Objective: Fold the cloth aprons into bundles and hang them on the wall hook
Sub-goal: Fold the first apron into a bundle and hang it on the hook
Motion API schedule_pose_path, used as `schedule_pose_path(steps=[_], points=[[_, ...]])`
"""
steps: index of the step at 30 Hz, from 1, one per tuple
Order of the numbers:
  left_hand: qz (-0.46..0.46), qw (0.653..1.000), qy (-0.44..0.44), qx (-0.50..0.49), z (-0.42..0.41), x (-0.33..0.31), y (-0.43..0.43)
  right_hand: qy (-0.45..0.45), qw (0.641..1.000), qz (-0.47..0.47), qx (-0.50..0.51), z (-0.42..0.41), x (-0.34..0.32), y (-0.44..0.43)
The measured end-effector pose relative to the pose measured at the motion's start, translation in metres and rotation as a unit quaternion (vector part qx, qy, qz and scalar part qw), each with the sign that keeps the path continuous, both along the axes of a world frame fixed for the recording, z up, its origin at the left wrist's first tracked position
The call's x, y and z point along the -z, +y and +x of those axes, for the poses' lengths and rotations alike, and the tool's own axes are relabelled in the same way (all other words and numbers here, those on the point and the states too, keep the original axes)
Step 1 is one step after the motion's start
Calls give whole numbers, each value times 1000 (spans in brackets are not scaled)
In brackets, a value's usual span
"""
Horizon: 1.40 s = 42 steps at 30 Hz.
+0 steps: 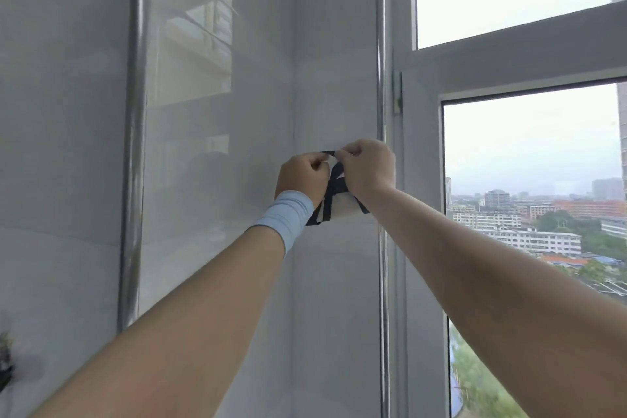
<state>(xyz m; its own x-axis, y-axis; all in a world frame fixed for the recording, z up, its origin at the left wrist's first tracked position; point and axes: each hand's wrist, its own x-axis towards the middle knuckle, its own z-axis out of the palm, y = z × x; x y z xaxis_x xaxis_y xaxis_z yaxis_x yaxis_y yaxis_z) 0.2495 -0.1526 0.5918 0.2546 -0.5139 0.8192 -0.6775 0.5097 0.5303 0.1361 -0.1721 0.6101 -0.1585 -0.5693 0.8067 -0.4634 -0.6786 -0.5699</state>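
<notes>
Both arms reach up to the white tiled wall beside a window. My left hand (300, 176), with a pale blue wristband, and my right hand (368, 168) each pinch a black strap (328, 153) that runs between them at the top. Below the hands hangs a small white folded apron bundle (342, 205), with more black strap crossing over it and trailing down to the left. The bundle is mostly hidden by my wrists. The wall hook is hidden behind my hands.
A vertical metal pipe (381, 61) runs down the wall just right of my hands, and another pipe (134, 146) stands at the left. The white window frame (420, 180) is at the right, with city buildings outside. A dark object (5, 363) sits at the lower left edge.
</notes>
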Motion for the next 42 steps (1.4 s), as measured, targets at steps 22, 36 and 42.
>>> schedule_pose_path(steps=[22, 36, 42], points=[[141, 984, -72, 77, 21, 68, -19, 270, 958, -2, 92, -19, 80, 7], [151, 973, 108, 136, 34, 86, 15, 431, 895, -43, 108, -25, 103, 19], [198, 978, 5, 61, 53, 96, 18, 391, 917, -1, 82, -31, 100, 12]])
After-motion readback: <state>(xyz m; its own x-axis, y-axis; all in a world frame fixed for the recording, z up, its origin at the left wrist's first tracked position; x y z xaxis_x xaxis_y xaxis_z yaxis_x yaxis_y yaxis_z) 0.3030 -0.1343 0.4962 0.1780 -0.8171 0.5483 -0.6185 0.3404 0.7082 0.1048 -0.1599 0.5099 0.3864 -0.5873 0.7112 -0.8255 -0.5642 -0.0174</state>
